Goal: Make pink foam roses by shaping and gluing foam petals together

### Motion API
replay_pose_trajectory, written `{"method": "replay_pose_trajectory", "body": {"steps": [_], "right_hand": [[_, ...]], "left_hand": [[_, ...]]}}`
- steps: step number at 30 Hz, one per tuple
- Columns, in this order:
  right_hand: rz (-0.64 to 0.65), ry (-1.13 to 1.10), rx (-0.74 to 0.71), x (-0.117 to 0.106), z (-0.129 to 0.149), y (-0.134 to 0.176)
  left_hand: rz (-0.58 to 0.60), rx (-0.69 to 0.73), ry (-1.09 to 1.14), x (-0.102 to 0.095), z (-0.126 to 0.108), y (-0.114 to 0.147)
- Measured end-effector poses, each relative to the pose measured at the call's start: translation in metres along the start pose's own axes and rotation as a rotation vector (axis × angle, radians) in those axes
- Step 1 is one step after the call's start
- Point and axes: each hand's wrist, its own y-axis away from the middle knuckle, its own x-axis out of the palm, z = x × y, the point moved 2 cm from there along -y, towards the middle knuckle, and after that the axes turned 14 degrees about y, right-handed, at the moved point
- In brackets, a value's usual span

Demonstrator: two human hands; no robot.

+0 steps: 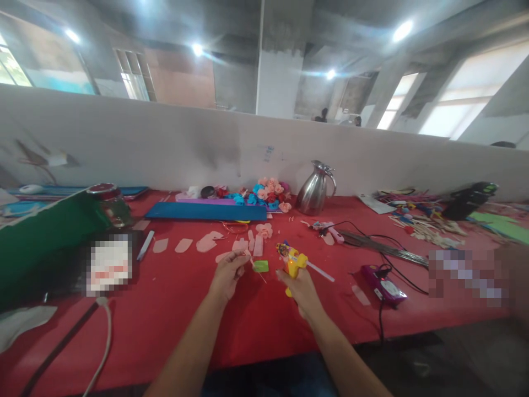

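Observation:
My left hand (226, 277) pinches a thin wire stem (259, 273) with a bit of pink paper at its upper end; the fingers partly hide it. In my right hand (303, 289) is a yellow hot glue gun (296, 263), its nozzle turned left toward the stem. A clear glue stick (321, 271) juts out of the gun's back. Between the hands lies a small green paper piece (261, 266) on the red tabletop. Pink paper petals (209, 241) are spread just beyond my left hand, beside a loose pink paper flower (264, 230).
At the back stand a steel jug (314, 190) and a heap of paper flowers (273, 193) behind a blue sheet (206, 212). A purple power socket box (382, 286) with black cords sits right, near a bundle of wires (384, 248). A lidded jar (109, 207) is at left.

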Motion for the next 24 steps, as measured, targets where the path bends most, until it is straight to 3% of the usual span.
{"method": "replay_pose_trajectory", "body": {"steps": [5,8,13,17,20,24], "right_hand": [[-0.012,-0.161,0.036,0.038,0.005,-0.003],[-0.032,-0.239,0.057,0.047,0.001,-0.002],[-0.064,-0.294,0.058,0.047,-0.001,-0.004],[-0.029,-0.336,0.029,0.051,0.002,-0.003],[-0.038,-0.316,-0.006,0.050,0.003,-0.003],[-0.052,-0.192,-0.075,0.034,0.004,-0.015]], "left_hand": [[-0.082,0.061,0.009,0.008,0.005,0.001],[-0.098,0.083,0.027,0.009,0.005,0.002],[-0.120,-0.018,0.039,0.016,0.014,0.014],[-0.053,-0.055,-0.009,0.023,0.023,0.024],[-0.009,-0.040,-0.015,0.023,0.022,0.022],[0.023,0.013,-0.026,0.016,0.008,0.008]]}}
